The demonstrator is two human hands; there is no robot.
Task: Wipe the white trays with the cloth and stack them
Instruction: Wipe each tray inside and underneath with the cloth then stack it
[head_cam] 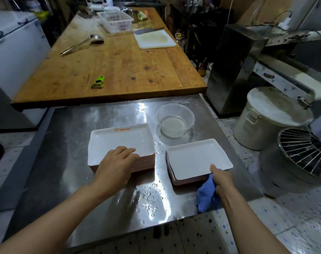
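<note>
Standing at the near edge of the steel counter [68, 158], the person keeps two piles of white trays side by side, which looks like a sorting arrangement: the taller stack [119, 143] on the left, its top tray beaded with water near the far edge, probably waits for wiping, while the shorter stack [196, 158] on the right, whose top face looks dry, seems to be the finished pile. A clear bowl [175, 123] with a little water sits just behind the gap between them, within reach, perhaps for rinsing. Droplets scattered on the counter between and in front of the piles suggest wet trays pass across there. The left hand [115, 165] lies on the near corner of the tall stack, fingers curled over the rim, likely readying to lift the top tray. The right hand [222, 178] grasps the bunched blue cloth [207, 197] while its thumb presses the short stack's near corner, apparently squaring that tray.
</note>
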